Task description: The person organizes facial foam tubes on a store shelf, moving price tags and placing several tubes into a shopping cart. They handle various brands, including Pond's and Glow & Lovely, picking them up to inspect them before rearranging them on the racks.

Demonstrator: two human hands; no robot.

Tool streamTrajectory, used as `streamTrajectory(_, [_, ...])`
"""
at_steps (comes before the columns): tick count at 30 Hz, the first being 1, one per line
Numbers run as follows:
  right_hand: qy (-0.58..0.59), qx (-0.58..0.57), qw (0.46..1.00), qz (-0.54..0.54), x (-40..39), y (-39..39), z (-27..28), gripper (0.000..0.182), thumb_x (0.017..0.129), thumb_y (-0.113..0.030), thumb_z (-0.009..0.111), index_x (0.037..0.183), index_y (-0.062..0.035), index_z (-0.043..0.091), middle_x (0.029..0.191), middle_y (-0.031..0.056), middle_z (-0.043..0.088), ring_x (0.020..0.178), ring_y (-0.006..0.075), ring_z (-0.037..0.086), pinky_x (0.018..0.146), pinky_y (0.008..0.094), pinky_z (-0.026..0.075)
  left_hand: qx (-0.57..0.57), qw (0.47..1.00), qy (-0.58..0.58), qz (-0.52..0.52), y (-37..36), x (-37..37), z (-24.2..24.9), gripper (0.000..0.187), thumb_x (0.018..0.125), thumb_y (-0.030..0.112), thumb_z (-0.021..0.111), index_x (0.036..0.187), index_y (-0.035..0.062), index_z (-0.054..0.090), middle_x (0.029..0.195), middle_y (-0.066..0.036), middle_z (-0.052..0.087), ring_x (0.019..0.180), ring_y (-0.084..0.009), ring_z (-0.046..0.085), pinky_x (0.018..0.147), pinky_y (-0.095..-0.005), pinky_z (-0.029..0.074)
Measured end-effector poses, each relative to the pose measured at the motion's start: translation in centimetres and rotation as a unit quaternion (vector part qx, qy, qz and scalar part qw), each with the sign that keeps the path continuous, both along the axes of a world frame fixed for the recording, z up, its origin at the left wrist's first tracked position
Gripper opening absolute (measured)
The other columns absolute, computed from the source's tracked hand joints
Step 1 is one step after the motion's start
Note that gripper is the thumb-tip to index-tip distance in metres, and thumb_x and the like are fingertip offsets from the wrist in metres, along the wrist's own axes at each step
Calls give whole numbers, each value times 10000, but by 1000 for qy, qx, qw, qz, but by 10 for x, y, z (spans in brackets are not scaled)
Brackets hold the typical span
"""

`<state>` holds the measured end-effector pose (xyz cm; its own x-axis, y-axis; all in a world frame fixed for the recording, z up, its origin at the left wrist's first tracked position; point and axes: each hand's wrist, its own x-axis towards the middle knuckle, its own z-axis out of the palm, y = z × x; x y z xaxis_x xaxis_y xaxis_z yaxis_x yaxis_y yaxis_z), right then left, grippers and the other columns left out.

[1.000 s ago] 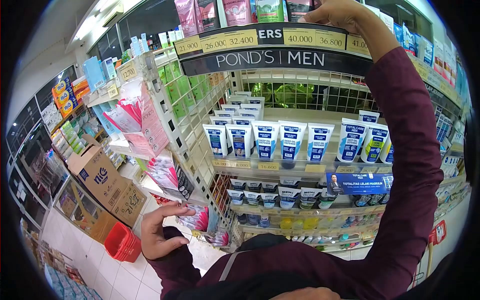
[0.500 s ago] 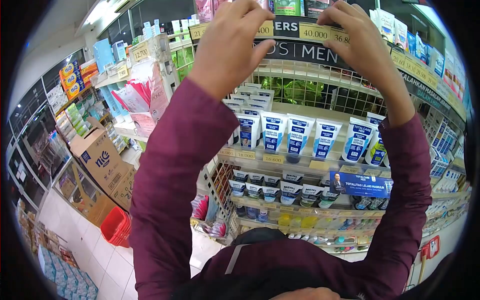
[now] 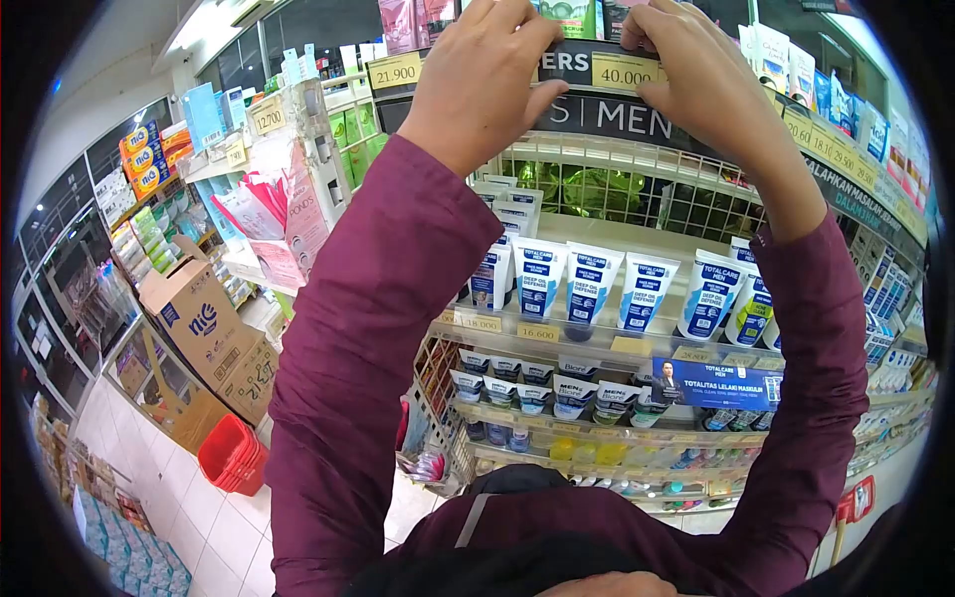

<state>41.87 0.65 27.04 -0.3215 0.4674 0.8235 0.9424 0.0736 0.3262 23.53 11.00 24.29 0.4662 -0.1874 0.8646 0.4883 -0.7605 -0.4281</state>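
Note:
Both my hands are raised to the top shelf's front edge. My left hand (image 3: 487,85) is before the dark header sign (image 3: 602,117), its fingers bent and its thumb apart; nothing shows between them. My right hand (image 3: 696,80) is beside the yellow 40.000 price tag (image 3: 625,72), also with bent fingers and the thumb apart. Between the hands, on the top shelf, stands a green facial scrub pack (image 3: 570,18). Pink packs (image 3: 403,25) stand left of my left hand. The upper frame edge cuts off part of my hands, so contact with the packs cannot be told.
Below are white-and-blue face wash tubes (image 3: 592,284) and a lower row of Men's Biore tubes (image 3: 574,393). A blue promotional card (image 3: 716,383) hangs at the shelf front. To the left are a cardboard box (image 3: 204,318) and red baskets (image 3: 234,453) on the floor.
My hands have moved slightly closer together, and the right fingertips are nearer the green pack. The view has shifted a little, with the shelves appearing slightly more to the left.

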Motion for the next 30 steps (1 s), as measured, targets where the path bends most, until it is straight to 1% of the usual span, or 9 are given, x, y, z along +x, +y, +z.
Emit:
streamTrajectory(5, [-1,8,1000,-14,-7,-2,1,207,727,-60,708,890,-7,591,960,176,617,998,353,588,856,428,476,3,1000,12,-12,-2,3,1,403,733,135,795,1036,-19,578,1001,-157,529,982,-316,539,881,-398,458])
streamTrajectory(8, [-7,-17,999,-32,-2,7,4,228,711,-65,721,885,-3,588,949,180,622,993,357,590,857,429,480,-5,1000,13,-15,-4,4,0,410,732,135,796,1027,-35,568,992,-167,529,984,-325,537,881,-397,457])
streamTrajectory(11, [-30,4,997,-74,-10,5,3,234,705,-59,724,885,5,589,939,182,630,978,359,597,858,432,483,16,1000,15,-5,-3,4,-3,407,735,134,794,1021,-42,562,981,-172,534,979,-332,540,876,-398,460])
streamTrajectory(14, [-46,22,996,-70,-17,-2,2,241,703,-56,725,893,11,594,944,185,637,979,357,603,862,436,484,-1,999,14,-35,2,4,-7,426,725,161,801,1009,-44,559,964,-177,541,964,-331,548,863,-397,466])
streamTrajectory(16, [-16,-23,996,-83,-13,5,8,241,706,-52,725,899,13,597,952,185,640,994,350,604,867,436,482,61,996,-39,-54,11,7,-8,429,700,256,823,968,-3,610,943,-154,582,954,-338,574,856,-401,481])
streamTrajectory(19, [2,-42,994,-104,-17,3,11,242,708,-54,729,904,3,600,951,173,646,995,344,604,870,430,481,57,997,-23,-45,9,5,-8,452,689,277,831,944,-12,597,941,-165,583,949,-331,582,855,-400,485])
streamTrajectory(23, [6,-51,996,-73,-23,-9,8,241,705,-50,729,906,-13,601,949,161,651,984,340,607,856,428,481,53,998,-22,-38,6,4,-7,472,680,290,835,947,-16,594,939,-165,588,931,-330,590,849,-400,489])
streamTrajectory(25, [-20,-27,998,-57,-26,-12,7,227,698,-44,722,892,-24,606,929,154,656,960,340,612,847,428,478,39,998,-24,-37,4,4,-8,479,674,294,837,944,-17,593,933,-164,595,911,-327,598,839,-399,494])
streamTrajectory(30, [-16,-11,998,-65,-16,-2,9,168,687,-38,709,832,-19,627,857,154,664,911,346,629,823,438,485,38,998,-22,-38,4,2,-8,489,672,294,838,961,-20,599,929,-159,600,906,-321,601,836,-396,497])
